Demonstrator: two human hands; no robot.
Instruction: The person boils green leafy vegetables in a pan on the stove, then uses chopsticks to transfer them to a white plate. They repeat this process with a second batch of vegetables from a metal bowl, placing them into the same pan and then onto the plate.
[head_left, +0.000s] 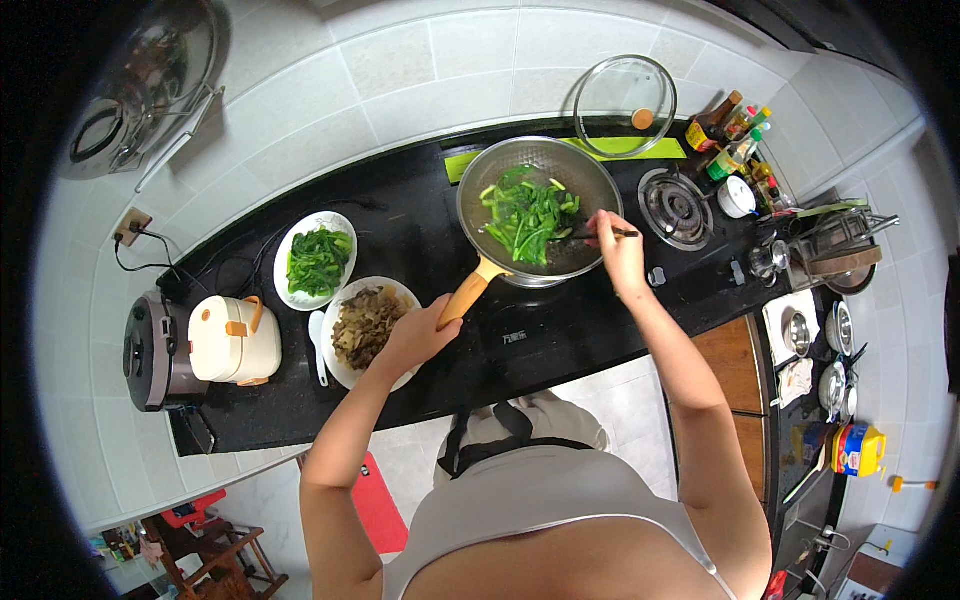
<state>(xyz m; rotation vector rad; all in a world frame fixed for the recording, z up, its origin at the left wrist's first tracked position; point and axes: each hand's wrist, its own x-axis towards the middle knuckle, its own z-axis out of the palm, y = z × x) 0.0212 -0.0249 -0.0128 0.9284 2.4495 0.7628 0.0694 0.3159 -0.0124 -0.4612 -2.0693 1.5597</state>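
Observation:
My left hand grips the wooden handle of a deep frying pan on the left part of the hob. In the pan lie cooked leafy greens. My right hand reaches over the pan's right rim, closed around dark chopsticks whose tips go down by the greens. Below my left forearm is a plate of a cooked brown chopped dish. An oval white plate with more cooked greens stands behind it. A white spoon lies beside the plates.
A glass lid leans on the tiled wall behind the pan. To the right are a bare gas burner, a white lidded pot and several sauce bottles. A cream lunch-box cooker and a dark rice cooker stand left.

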